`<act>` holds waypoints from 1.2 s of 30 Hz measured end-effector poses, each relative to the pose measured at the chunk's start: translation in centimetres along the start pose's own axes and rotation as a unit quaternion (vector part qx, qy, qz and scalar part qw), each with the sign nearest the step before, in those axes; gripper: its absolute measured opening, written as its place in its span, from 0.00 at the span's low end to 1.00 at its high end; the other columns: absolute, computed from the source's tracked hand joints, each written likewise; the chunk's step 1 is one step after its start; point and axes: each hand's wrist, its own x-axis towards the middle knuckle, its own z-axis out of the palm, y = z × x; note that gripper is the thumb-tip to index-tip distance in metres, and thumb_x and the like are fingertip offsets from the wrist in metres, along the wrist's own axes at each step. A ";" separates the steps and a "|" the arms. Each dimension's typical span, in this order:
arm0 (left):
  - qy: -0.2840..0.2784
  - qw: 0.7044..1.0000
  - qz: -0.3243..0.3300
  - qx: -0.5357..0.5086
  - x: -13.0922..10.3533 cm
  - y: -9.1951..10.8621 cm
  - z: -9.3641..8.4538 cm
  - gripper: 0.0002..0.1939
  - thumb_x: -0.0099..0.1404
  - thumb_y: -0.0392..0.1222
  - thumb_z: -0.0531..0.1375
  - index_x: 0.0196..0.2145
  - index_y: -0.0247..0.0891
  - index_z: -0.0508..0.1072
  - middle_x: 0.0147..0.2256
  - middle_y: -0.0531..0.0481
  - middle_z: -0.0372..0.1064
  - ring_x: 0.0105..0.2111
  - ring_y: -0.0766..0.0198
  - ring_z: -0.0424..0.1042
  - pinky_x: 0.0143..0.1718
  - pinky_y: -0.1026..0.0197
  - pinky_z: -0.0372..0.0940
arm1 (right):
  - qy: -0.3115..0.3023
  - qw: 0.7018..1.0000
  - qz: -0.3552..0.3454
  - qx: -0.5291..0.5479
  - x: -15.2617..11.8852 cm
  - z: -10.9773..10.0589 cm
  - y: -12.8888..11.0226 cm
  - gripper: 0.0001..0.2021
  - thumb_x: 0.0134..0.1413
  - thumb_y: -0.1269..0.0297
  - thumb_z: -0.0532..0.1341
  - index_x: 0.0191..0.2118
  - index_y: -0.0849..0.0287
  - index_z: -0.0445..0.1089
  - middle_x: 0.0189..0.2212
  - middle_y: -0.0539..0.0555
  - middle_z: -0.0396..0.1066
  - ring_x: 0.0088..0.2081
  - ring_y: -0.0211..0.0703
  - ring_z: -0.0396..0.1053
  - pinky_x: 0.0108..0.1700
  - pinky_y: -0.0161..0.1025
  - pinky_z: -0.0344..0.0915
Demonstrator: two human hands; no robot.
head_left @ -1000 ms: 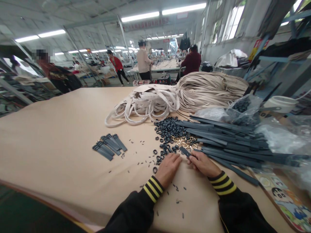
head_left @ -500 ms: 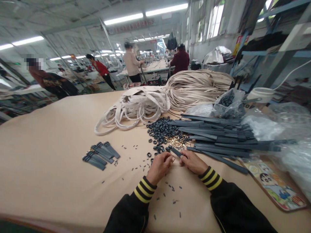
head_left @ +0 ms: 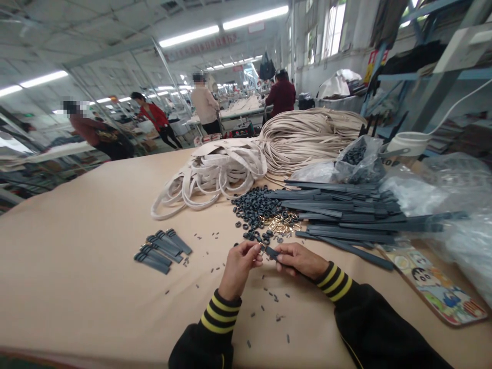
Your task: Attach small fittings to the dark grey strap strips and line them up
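Currently pinched in right hand (head_left: 298,259): dark strap (head_left: 272,252), long axis toward 10 o'clock. Left hand (head_left: 239,266), at 9 o'clock, pinches a small gold buckle (head_left: 262,248) at strap tip.

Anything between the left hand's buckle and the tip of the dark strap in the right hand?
Nothing visible. The left hand pinches a small gold buckle right at the tip of the dark strap held by the right hand, above the table.

Bare table (head_left: 77,246) left; finished tabs (head_left: 161,248) mid-left; rings (head_left: 257,207), dark straps (head_left: 346,215) crowd front, right.
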 end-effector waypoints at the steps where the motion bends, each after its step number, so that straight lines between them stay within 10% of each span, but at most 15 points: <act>1: -0.002 1.000 -0.012 -0.021 -0.1 0.1 -0.1 0.13 0.49 0.45 0.63 0.29 0.31 0.69 0.19 0.55 0.65 0.19 0.74 0.64 0.23 0.72 0.63 | -0.006 1.000 0.000 0.002 0.0 -0.1 0.0 0.08 0.51 0.63 0.53 0.34 0.62 0.64 0.24 0.47 0.67 0.15 0.27 0.54 0.17 0.26 0.51; 11: -0.072 0.970 -0.118 -0.201 -0.8 -1.8 1.0 0.14 0.46 0.39 0.67 0.26 0.31 0.66 0.19 0.55 0.63 0.17 0.78 0.60 0.17 0.78 0.58 | -0.031 0.998 -0.030 -0.050 -0.1 0.4 -0.5 0.07 0.52 0.64 0.53 0.31 0.63 0.65 0.23 0.48 0.65 0.15 0.25 0.54 0.15 0.25 0.50; 20: -0.046 0.977 -0.083 -0.189 -0.8 -2.9 2.0 0.12 0.51 0.40 0.63 0.30 0.33 0.65 0.20 0.55 0.63 0.17 0.77 0.60 0.17 0.76 0.55 | 0.109 0.984 -0.098 -0.101 0.3 2.1 0.3 0.05 0.52 0.68 0.53 0.37 0.57 0.56 0.23 0.46 0.67 0.17 0.31 0.60 0.16 0.26 0.57; 36: -0.086 0.981 -0.068 -0.162 -2.0 -2.8 1.1 0.11 0.57 0.43 0.57 0.36 0.34 0.65 0.31 0.50 0.64 0.28 0.70 0.66 0.25 0.70 0.63 | 0.076 0.975 -0.090 -0.188 0.2 2.0 0.6 0.02 0.52 0.70 0.53 0.31 0.58 0.61 0.22 0.45 0.65 0.15 0.29 0.61 0.18 0.27 0.57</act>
